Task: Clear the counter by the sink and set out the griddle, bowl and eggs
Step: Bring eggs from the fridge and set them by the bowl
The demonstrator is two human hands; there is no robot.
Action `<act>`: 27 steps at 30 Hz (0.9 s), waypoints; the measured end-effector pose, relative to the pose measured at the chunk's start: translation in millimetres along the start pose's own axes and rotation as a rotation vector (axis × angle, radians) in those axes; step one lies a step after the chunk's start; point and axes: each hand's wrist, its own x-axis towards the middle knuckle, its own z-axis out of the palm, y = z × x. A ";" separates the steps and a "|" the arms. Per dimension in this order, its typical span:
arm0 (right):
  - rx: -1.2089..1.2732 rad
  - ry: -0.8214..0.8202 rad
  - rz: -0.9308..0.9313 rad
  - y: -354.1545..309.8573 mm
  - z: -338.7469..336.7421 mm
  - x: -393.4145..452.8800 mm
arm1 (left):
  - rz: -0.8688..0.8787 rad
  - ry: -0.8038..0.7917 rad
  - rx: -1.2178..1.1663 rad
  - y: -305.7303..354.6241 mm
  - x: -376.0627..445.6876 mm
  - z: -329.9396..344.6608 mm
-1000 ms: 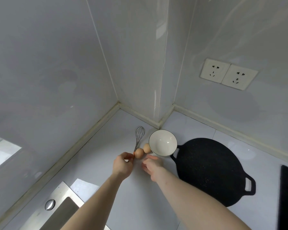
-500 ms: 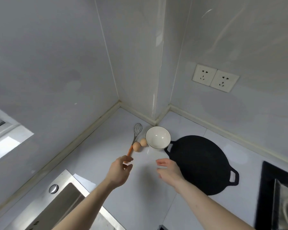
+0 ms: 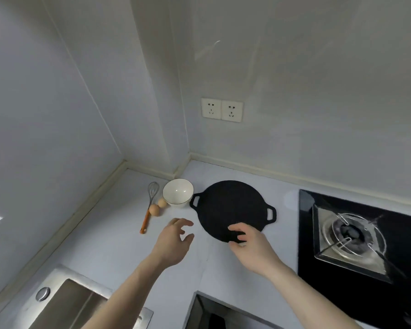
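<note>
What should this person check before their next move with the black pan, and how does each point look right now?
1. Griddle lying flat on the counter: ok.
2. Right hand over the griddle's near edge; whether it actually grips: cannot tell.
3. Left hand free, fingers spread, holding nothing: ok.
4. Two eggs resting beside the bowl, not rolling off: ok.
5. Whisk lying clear of the griddle: ok.
6. Gas burner lit or not: cannot tell.
</note>
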 end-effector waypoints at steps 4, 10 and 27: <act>0.014 0.109 0.073 36.5 -51.9 -76.3 | 0.163 -0.098 0.029 68.6 -27.8 43.0; 0.087 0.317 0.136 94.9 -110.0 -213.3 | 0.442 -0.259 0.057 177.4 -96.8 107.5; 0.087 0.960 0.390 206.7 -248.7 -529.7 | 1.203 -0.675 0.126 455.7 -285.6 283.8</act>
